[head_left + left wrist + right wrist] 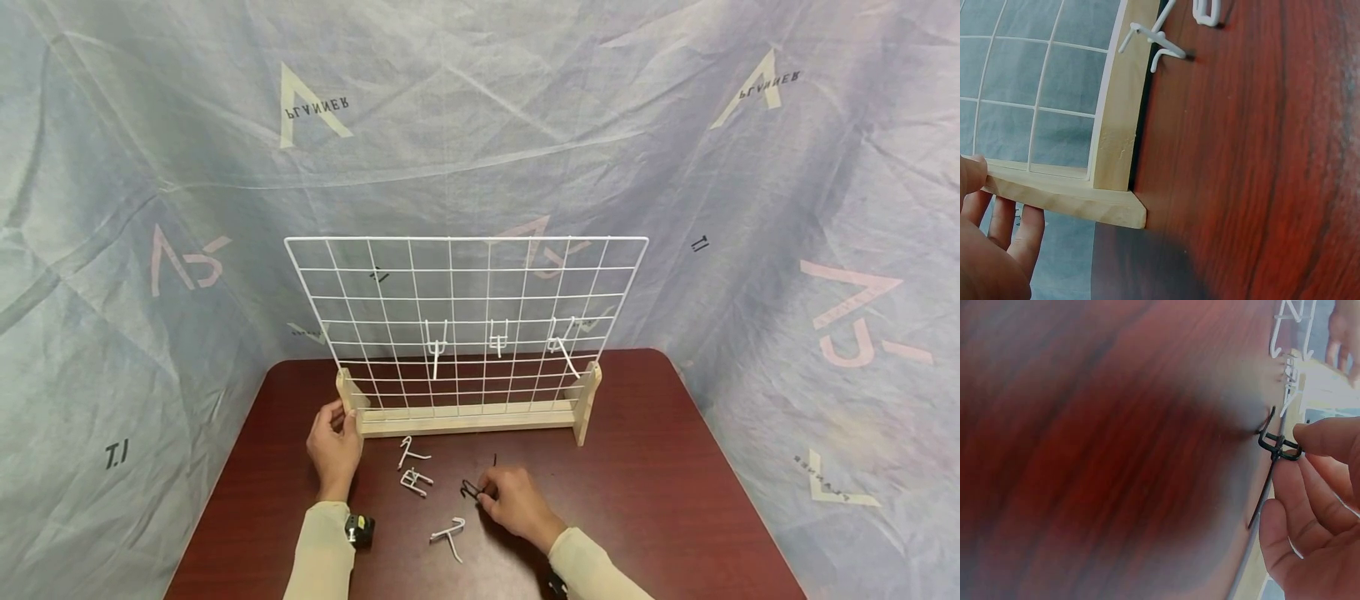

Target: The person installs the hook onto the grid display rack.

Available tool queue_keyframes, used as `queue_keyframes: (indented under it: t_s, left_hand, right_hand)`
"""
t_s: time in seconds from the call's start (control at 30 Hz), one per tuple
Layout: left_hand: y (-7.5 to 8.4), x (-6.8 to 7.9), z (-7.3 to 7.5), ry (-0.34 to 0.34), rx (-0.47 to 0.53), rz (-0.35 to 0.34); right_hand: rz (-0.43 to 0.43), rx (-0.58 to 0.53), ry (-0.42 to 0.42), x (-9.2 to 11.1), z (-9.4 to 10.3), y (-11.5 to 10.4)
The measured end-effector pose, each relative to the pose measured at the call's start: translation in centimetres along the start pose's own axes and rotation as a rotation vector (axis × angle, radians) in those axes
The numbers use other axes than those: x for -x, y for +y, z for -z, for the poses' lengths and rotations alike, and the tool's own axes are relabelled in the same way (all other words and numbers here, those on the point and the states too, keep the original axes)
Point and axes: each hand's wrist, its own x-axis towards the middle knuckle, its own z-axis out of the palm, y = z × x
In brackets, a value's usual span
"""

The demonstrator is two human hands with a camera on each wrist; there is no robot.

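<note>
My right hand (516,498) pinches a black wire hook (1280,450) between thumb and index finger, low over the table; its long prong slants down in the right wrist view. At the stand's left end, my left hand (335,446) grips the wooden side piece (1066,199), with the thumb on one face and the fingers on the other. The stand holds a white wire grid panel (465,238) upright. On the grid hang white hooks: one left of centre (437,348), a short one (498,342) and one at the right (558,343).
Three loose white hooks lie on the dark red wooden table (660,492) between my hands: a near one (447,531), a middle one (413,480) and a far one (406,454). Grey printed cloth (465,108) surrounds the table at the back and sides.
</note>
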Motion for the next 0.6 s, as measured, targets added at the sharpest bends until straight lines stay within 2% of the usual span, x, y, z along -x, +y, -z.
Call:
queue_keyframes:
  t_s: [0.33, 0.47, 0.6]
  left_hand:
    - [-0.22, -0.04, -0.07, 0.000, -0.001, 0.012]
    - [-0.28, -0.04, -0.10, 0.003, 0.002, 0.006]
    - [-0.23, 0.00, -0.05, 0.005, 0.005, 0.001]
  right_hand:
    - [-0.116, -0.085, 0.055, 0.14, -0.36, -0.17]
    - [-0.118, -0.087, 0.090, 0.21, -0.50, -0.14]
    - [-0.128, -0.120, 0.088, 0.20, -0.51, 0.02]
